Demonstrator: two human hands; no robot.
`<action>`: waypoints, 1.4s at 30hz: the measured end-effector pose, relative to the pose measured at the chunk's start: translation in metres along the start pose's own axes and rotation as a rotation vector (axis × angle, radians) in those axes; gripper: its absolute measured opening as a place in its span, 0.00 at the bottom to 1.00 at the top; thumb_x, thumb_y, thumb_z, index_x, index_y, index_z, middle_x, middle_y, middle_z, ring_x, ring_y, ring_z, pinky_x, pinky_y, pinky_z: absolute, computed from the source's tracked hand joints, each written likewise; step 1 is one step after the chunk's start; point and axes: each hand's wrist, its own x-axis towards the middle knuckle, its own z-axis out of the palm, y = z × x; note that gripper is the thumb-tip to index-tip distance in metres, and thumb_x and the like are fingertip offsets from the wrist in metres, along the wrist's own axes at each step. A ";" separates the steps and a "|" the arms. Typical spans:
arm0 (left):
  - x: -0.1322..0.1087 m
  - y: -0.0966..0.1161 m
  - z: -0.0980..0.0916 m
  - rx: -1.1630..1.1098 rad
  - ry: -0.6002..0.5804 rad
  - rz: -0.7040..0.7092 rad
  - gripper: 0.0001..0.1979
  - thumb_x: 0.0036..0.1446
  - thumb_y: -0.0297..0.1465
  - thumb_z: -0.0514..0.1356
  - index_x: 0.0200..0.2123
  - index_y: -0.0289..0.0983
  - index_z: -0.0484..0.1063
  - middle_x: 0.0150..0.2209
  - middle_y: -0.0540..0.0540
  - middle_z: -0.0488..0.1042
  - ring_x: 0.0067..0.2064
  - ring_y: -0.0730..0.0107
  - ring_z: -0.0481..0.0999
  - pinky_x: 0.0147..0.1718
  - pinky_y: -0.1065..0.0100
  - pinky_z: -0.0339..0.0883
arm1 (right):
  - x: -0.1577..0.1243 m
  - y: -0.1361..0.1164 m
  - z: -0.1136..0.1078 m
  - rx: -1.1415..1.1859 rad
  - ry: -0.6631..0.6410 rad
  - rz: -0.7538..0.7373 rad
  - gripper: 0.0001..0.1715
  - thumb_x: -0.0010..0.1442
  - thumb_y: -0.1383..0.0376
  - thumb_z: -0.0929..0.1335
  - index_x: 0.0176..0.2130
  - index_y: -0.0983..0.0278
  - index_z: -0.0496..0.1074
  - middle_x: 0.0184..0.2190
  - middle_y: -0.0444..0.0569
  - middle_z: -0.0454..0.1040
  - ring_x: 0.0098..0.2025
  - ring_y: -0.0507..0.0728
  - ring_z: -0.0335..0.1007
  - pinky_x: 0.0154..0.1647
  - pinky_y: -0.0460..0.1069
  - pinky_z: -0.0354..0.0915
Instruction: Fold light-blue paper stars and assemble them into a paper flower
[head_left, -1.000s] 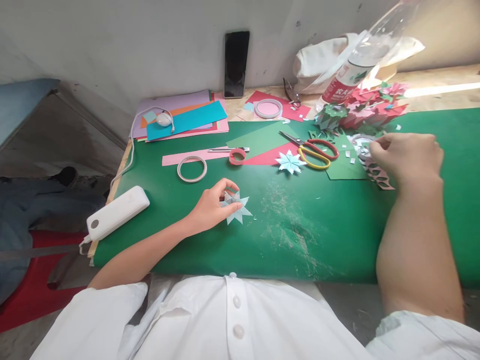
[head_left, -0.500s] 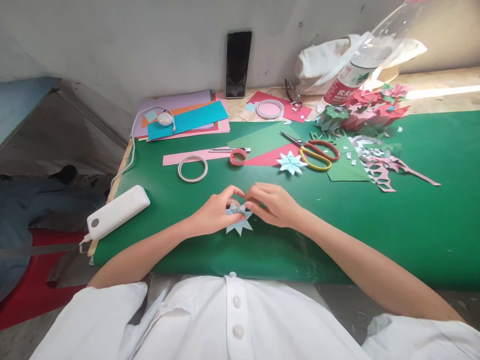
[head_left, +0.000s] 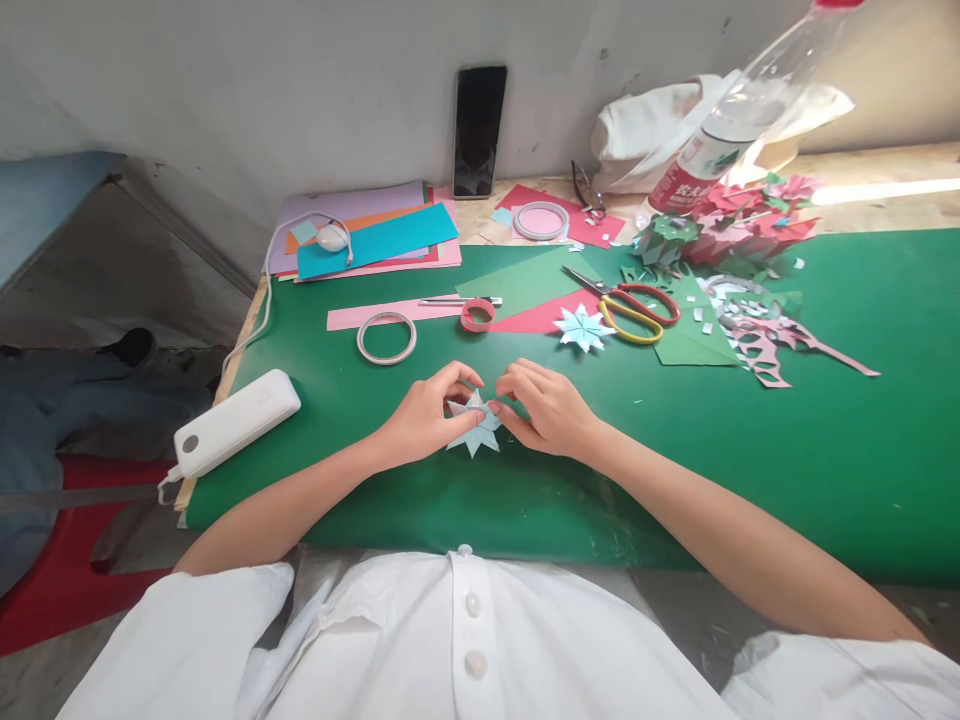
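Note:
A pale blue paper star [head_left: 475, 429] lies on the green mat [head_left: 750, 450] near the front edge. My left hand [head_left: 427, 415] pinches its left side with fingertips closed on it. My right hand [head_left: 546, 405] pinches the star's right side, fingers curled. Both hands meet over the star. A second pale blue paper star [head_left: 582, 327] lies further back, beside the red and yellow scissors [head_left: 626, 300].
Two tape rolls [head_left: 385, 337] [head_left: 475, 314], tweezers [head_left: 457, 299], coloured paper sheets [head_left: 367, 238], a white power bank [head_left: 236, 422] with cable, a phone [head_left: 478, 130] leaning on the wall, a plastic bottle [head_left: 731, 115], paper flowers [head_left: 731, 225] and pink cut-outs [head_left: 772, 340] surround the work spot.
My right hand came from the paper scraps at the far right to the star and now pinches it. The star has been turned slightly between both hands.

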 end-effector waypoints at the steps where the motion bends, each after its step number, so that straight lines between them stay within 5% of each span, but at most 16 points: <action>1: 0.000 0.000 0.000 0.006 0.004 -0.004 0.13 0.55 0.33 0.62 0.43 0.40 0.66 0.33 0.52 0.74 0.34 0.74 0.72 0.30 0.73 0.62 | 0.001 0.000 -0.001 -0.062 0.001 -0.042 0.05 0.66 0.68 0.64 0.36 0.61 0.61 0.27 0.45 0.66 0.28 0.53 0.55 0.28 0.48 0.55; 8: 0.000 0.002 0.001 0.041 0.000 -0.010 0.12 0.54 0.31 0.61 0.43 0.40 0.66 0.34 0.51 0.75 0.35 0.73 0.71 0.31 0.73 0.61 | 0.002 0.001 -0.001 -0.167 -0.082 -0.149 0.11 0.67 0.68 0.62 0.31 0.62 0.63 0.27 0.47 0.64 0.29 0.54 0.52 0.30 0.49 0.55; 28: -0.001 0.002 0.000 0.051 -0.017 0.020 0.12 0.55 0.30 0.60 0.43 0.39 0.66 0.34 0.52 0.74 0.36 0.74 0.71 0.33 0.73 0.62 | -0.002 0.001 0.002 0.269 -0.182 0.016 0.11 0.69 0.72 0.57 0.34 0.62 0.61 0.27 0.46 0.65 0.31 0.53 0.55 0.32 0.48 0.56; 35: 0.000 -0.002 -0.001 0.072 -0.005 0.014 0.12 0.55 0.32 0.60 0.44 0.40 0.66 0.35 0.52 0.74 0.32 0.76 0.67 0.29 0.73 0.60 | -0.001 0.001 0.001 0.059 -0.078 -0.017 0.04 0.64 0.70 0.64 0.41 0.63 0.63 0.33 0.48 0.69 0.32 0.54 0.56 0.30 0.48 0.56; 42: -0.001 0.000 0.000 0.134 0.011 -0.011 0.13 0.54 0.33 0.60 0.44 0.40 0.65 0.36 0.51 0.76 0.32 0.74 0.69 0.31 0.72 0.62 | 0.002 -0.003 -0.001 -0.056 -0.088 -0.073 0.04 0.63 0.69 0.64 0.34 0.63 0.63 0.31 0.48 0.68 0.32 0.54 0.55 0.30 0.47 0.57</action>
